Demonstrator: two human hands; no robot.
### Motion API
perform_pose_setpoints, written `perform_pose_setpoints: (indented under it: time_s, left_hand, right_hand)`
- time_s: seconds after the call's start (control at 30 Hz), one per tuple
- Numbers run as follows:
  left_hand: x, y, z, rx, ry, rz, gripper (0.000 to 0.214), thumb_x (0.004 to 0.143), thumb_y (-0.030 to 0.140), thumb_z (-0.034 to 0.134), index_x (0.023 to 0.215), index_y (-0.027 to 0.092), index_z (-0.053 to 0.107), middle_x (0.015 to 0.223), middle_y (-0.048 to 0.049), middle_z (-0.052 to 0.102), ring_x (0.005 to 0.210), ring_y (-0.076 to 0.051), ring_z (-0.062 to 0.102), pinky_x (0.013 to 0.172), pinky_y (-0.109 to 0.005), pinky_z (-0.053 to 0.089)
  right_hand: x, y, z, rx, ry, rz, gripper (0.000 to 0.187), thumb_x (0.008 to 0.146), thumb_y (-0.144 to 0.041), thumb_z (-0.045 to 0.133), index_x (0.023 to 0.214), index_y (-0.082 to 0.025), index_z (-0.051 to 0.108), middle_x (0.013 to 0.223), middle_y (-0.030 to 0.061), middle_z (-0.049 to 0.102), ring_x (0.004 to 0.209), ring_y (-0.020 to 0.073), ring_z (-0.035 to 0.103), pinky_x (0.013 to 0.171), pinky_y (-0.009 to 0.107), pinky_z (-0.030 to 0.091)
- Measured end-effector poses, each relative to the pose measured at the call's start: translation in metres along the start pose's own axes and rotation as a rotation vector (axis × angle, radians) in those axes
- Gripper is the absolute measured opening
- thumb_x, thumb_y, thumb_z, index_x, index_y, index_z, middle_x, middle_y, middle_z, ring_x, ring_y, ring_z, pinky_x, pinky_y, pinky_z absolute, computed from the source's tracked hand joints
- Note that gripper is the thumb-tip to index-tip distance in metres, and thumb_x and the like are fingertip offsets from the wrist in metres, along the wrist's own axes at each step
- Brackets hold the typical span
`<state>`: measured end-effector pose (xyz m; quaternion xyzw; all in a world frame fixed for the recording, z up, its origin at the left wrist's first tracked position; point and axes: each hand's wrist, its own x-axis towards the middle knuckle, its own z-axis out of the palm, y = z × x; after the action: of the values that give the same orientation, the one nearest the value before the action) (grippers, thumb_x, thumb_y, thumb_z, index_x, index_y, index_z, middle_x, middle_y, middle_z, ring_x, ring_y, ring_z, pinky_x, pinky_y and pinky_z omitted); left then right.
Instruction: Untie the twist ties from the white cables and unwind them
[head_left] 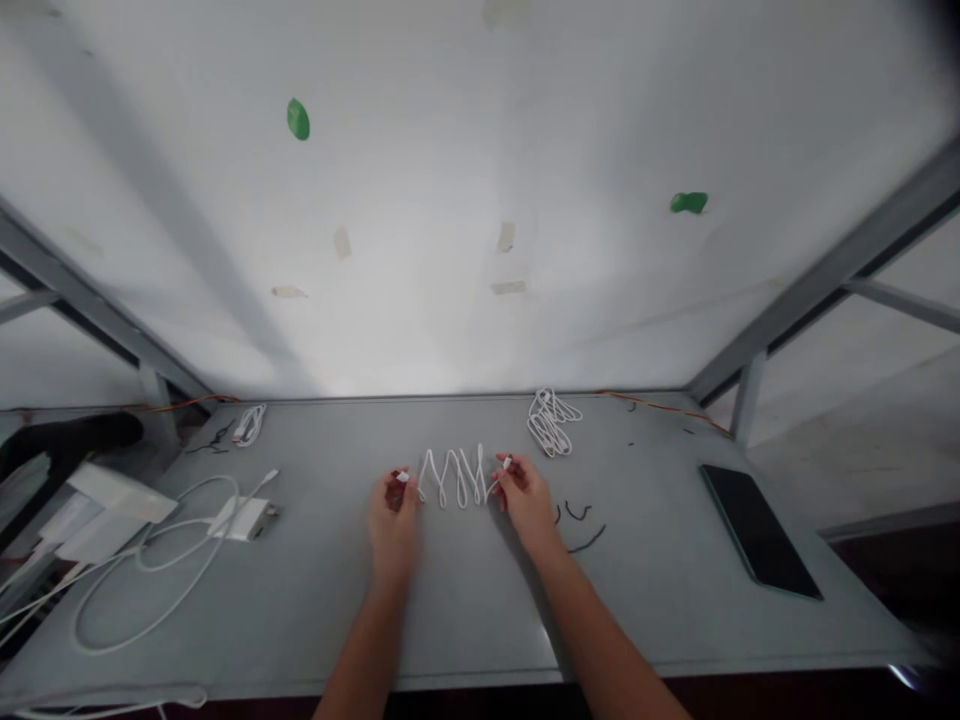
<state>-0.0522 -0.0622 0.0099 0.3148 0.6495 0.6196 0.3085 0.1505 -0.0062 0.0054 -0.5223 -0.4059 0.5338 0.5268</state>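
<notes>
A white cable (454,477) lies in zigzag folds on the grey table (465,610), stretched between my two hands. My left hand (392,516) pinches the cable's left end plug between thumb and fingers. My right hand (523,497) pinches the right end plug. Both forearms reach in from the near edge.
A bundled white cable (551,421) lies behind my right hand, another small bundle (250,424) at the back left. A white charger (244,519) with a long looped cable sits left. A black phone (757,531) lies right. Short black wire ties (579,527) lie beside my right wrist.
</notes>
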Motion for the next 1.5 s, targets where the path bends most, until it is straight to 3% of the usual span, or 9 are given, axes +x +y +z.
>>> perform_pose_setpoints:
  time_s: [0.23, 0.43, 0.6, 0.77, 0.93, 1.17, 1.23, 1.3, 1.5]
  left_hand:
    - [0.056, 0.010, -0.068, -0.179, -0.111, -0.200, 0.059, 0.060, 0.060, 0.087, 0.095, 0.018, 0.063, 0.077, -0.0020, 0.069, 0.057, -0.013, 0.058, 0.050, -0.024, 0.044]
    - [0.092, 0.022, -0.129, -0.065, 0.014, -0.213, 0.061, 0.057, 0.059, 0.088, 0.093, 0.014, 0.069, 0.075, -0.0020, 0.069, 0.055, -0.011, 0.056, 0.048, -0.022, 0.041]
    - [0.097, 0.026, -0.148, -0.058, 0.077, -0.153, 0.058, 0.061, 0.058, 0.086, 0.096, 0.015, 0.072, 0.074, 0.0003, 0.066, 0.053, -0.009, 0.050, 0.045, -0.020, 0.034]
    - [0.087, 0.035, -0.144, -0.012, 0.023, -0.114, 0.063, 0.063, 0.064, 0.084, 0.099, 0.013, 0.074, 0.075, -0.0014, 0.067, 0.054, -0.009, 0.050, 0.046, -0.022, 0.034]
    - [0.088, 0.047, -0.150, -0.009, 0.082, -0.100, 0.064, 0.059, 0.065, 0.086, 0.097, 0.014, 0.073, 0.074, -0.0003, 0.064, 0.055, -0.010, 0.048, 0.047, -0.022, 0.035]
    - [0.056, 0.031, -0.120, 0.153, 0.047, 0.034, 0.055, 0.078, 0.069, 0.069, 0.095, 0.016, 0.073, 0.075, -0.0022, 0.066, 0.055, -0.012, 0.050, 0.051, -0.025, 0.038]
    - [0.045, 0.024, -0.114, 0.255, 0.077, 0.055, 0.055, 0.082, 0.069, 0.064, 0.094, 0.016, 0.074, 0.073, -0.0020, 0.065, 0.057, -0.013, 0.052, 0.054, -0.025, 0.041]
    - [0.039, 0.021, -0.112, 0.311, 0.088, 0.071, 0.056, 0.084, 0.069, 0.060, 0.095, 0.016, 0.075, 0.072, -0.0020, 0.065, 0.058, -0.014, 0.052, 0.057, -0.026, 0.043]
    - [0.036, 0.015, -0.121, 0.243, 0.032, 0.034, 0.062, 0.083, 0.072, 0.061, 0.101, 0.014, 0.073, 0.073, -0.0021, 0.065, 0.054, -0.012, 0.049, 0.051, -0.025, 0.039]
  right_hand:
    - [0.022, -0.058, -0.082, -0.003, -0.070, 0.184, 0.052, 0.060, -0.061, 0.089, 0.085, -0.017, 0.078, 0.080, 0.0086, 0.073, 0.059, 0.0152, 0.061, 0.045, 0.024, 0.044]
    - [0.044, -0.079, -0.137, -0.027, -0.007, 0.172, 0.042, 0.056, -0.048, 0.095, 0.081, -0.017, 0.080, 0.077, 0.0081, 0.074, 0.061, 0.0149, 0.062, 0.052, 0.025, 0.052]
    - [0.050, -0.083, -0.161, 0.008, 0.112, 0.140, 0.036, 0.056, -0.041, 0.096, 0.079, -0.019, 0.078, 0.079, 0.0074, 0.074, 0.062, 0.0159, 0.063, 0.052, 0.026, 0.055]
    - [0.047, -0.084, -0.164, 0.013, 0.107, 0.131, 0.039, 0.060, -0.042, 0.095, 0.086, -0.017, 0.079, 0.086, 0.0089, 0.076, 0.064, 0.0155, 0.064, 0.052, 0.026, 0.055]
    - [0.041, -0.084, -0.159, 0.033, 0.240, 0.050, 0.037, 0.062, -0.045, 0.092, 0.082, -0.019, 0.075, 0.081, 0.0075, 0.074, 0.063, 0.0161, 0.063, 0.054, 0.028, 0.053]
    - [-0.029, -0.024, -0.040, -0.160, 0.067, -0.069, 0.047, 0.086, -0.070, 0.064, 0.089, -0.023, 0.064, 0.074, 0.0054, 0.069, 0.058, 0.0200, 0.062, 0.055, 0.034, 0.051]
    - [-0.036, -0.009, -0.024, -0.209, 0.082, -0.086, 0.050, 0.086, -0.074, 0.060, 0.090, -0.024, 0.062, 0.070, 0.0043, 0.068, 0.056, 0.0207, 0.061, 0.053, 0.034, 0.050]
    - [-0.031, -0.004, -0.029, -0.241, 0.098, -0.089, 0.052, 0.084, -0.076, 0.061, 0.090, -0.024, 0.061, 0.067, 0.0032, 0.067, 0.053, 0.0204, 0.060, 0.052, 0.033, 0.049]
    - [-0.005, -0.015, -0.084, -0.263, 0.086, -0.048, 0.051, 0.079, -0.073, 0.066, 0.086, -0.022, 0.061, 0.061, 0.0010, 0.065, 0.045, 0.0164, 0.057, 0.047, 0.030, 0.048]
